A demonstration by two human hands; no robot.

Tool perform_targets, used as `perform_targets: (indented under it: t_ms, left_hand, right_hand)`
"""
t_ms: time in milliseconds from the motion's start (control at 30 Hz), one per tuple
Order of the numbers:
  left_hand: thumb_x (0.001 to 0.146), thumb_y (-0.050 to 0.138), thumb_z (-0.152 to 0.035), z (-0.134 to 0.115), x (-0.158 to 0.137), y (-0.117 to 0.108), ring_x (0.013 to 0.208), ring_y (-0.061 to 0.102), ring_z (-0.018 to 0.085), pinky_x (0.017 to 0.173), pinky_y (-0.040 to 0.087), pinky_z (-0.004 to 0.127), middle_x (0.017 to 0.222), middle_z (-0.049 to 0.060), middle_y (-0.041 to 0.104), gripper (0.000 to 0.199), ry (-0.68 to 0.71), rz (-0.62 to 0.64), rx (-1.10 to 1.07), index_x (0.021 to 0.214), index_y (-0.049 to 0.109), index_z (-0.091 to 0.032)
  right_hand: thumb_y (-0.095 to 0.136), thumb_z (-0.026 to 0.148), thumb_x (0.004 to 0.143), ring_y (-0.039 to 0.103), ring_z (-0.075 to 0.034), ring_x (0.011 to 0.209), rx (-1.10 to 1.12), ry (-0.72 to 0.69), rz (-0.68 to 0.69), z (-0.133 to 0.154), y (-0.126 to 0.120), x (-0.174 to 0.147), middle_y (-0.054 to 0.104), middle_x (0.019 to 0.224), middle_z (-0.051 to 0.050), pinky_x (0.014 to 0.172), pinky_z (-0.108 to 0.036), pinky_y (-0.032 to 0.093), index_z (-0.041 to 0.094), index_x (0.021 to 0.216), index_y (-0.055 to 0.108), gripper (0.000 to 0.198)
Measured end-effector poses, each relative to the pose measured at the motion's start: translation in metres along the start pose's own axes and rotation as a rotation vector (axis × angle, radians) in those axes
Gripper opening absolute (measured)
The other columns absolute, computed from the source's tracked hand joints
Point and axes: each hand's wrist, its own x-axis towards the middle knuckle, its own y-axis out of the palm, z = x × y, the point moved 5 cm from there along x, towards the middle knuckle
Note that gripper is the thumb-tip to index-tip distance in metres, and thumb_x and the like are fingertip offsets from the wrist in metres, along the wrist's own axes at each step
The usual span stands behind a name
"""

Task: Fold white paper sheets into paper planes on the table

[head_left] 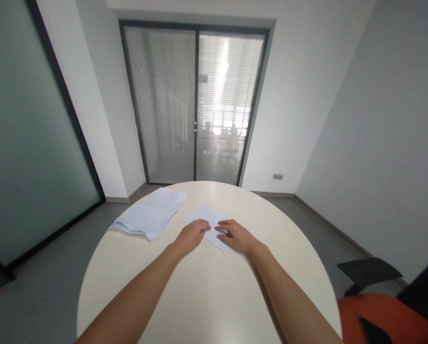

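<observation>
Both your hands flat on folded paper.
Your left hand and right hand press the folded sheet, palms open, gripping nothing; paper stack just beside.

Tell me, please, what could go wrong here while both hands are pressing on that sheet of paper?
The sheet of paper lies loose on the smooth round table, so it may slide under the left hand or the right hand and crease crookedly. The stack of papers overhangs the table's edge; a nudge could tip it off.

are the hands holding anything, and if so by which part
Nothing is lifted: the left hand and right hand press flat on the near end of a white sheet lying on the table.
</observation>
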Motion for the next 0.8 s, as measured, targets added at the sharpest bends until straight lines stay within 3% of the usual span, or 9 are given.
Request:
perform_targets:
  t_ms: [233, 500, 700, 800]
  left_hand:
    - [0.092, 0.058, -0.035, -0.0060, -0.0039, -0.0015, 0.129, 0.052, 0.026, 0.111, 0.039, 0.040, 0.136, 0.010, 0.061, 0.032, 0.012, 0.059, 0.033, 0.119, 0.069, -0.021]
    - [0.092, 0.057, -0.035, -0.0062, -0.0025, 0.0007, 0.128, 0.053, 0.026, 0.111, 0.039, 0.040, 0.137, 0.011, 0.059, 0.032, -0.015, 0.068, 0.017, 0.118, 0.070, -0.022]
    - [0.091, 0.059, -0.035, -0.0019, -0.0032, 0.0031, 0.129, 0.052, 0.027, 0.111, 0.038, 0.040, 0.138, 0.011, 0.057, 0.032, -0.021, 0.053, -0.013, 0.117, 0.070, -0.021]
    - [0.091, 0.059, -0.035, -0.0029, -0.0033, 0.0017, 0.126, 0.054, 0.026, 0.110, 0.039, 0.039, 0.137, 0.012, 0.059, 0.031, -0.007, 0.048, -0.023, 0.115, 0.071, -0.020]
  right_hand:
    - [0.052, 0.041, 0.097, 0.057, -0.027, 0.119, -0.019, -0.011, -0.039, -0.0073, 0.0014, 0.0012, 0.065, 0.127, -0.014, 0.105, -0.044, 0.042, 0.022, 0.122, 0.071, 0.036]
    - [0.061, 0.035, 0.090, 0.062, -0.023, 0.102, 0.064, 0.017, -0.015, -0.0019, -0.0036, 0.0020, 0.070, 0.110, -0.009, 0.095, -0.036, 0.046, 0.023, 0.107, 0.077, 0.026]
    - [0.079, 0.056, 0.069, 0.061, -0.029, 0.108, 0.119, 0.086, 0.093, -0.0021, -0.0057, 0.0003, 0.066, 0.122, -0.013, 0.096, -0.039, 0.046, 0.019, 0.111, 0.075, 0.057]
    - [0.080, 0.056, 0.067, 0.061, -0.030, 0.110, 0.123, 0.073, 0.095, 0.0003, -0.0078, 0.0010, 0.066, 0.122, -0.014, 0.098, -0.040, 0.045, 0.018, 0.111, 0.075, 0.058]
